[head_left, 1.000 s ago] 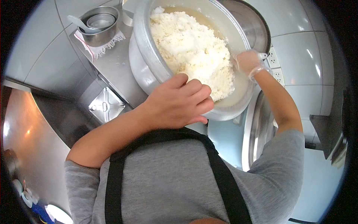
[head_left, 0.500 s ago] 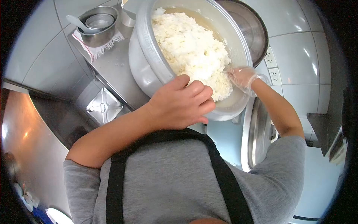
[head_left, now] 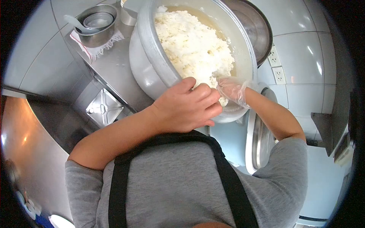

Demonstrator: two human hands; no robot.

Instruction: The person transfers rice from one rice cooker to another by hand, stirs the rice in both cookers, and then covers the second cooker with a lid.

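Note:
A large pale metal pot [head_left: 150,70] is tilted toward me, with a mound of cooked white rice [head_left: 190,41] and cloudy liquid [head_left: 197,13] inside. My bare left hand [head_left: 190,104] curls over the pot's near rim, its knuckles up and thumb side toward the rice. Close to it, inside the near right part of the pot, is my right hand [head_left: 232,89] in a clear plastic glove. Its fingers are bent together into the rice; the fingertips are partly hidden by the grains and by my left hand.
At the left, a steel bowl [head_left: 95,38] with a smaller bowl and a pale spoon [head_left: 78,23] rests on a fringed cloth [head_left: 108,45] on a steel counter [head_left: 114,78]. A round dark-rimmed lid [head_left: 253,28] stands behind the pot. Wall sockets [head_left: 278,75] are at the right.
My gloved right hand has moved left and slightly down through the rice, toward my left hand. A hollow shows near its fingers. My left hand stays at the rim.

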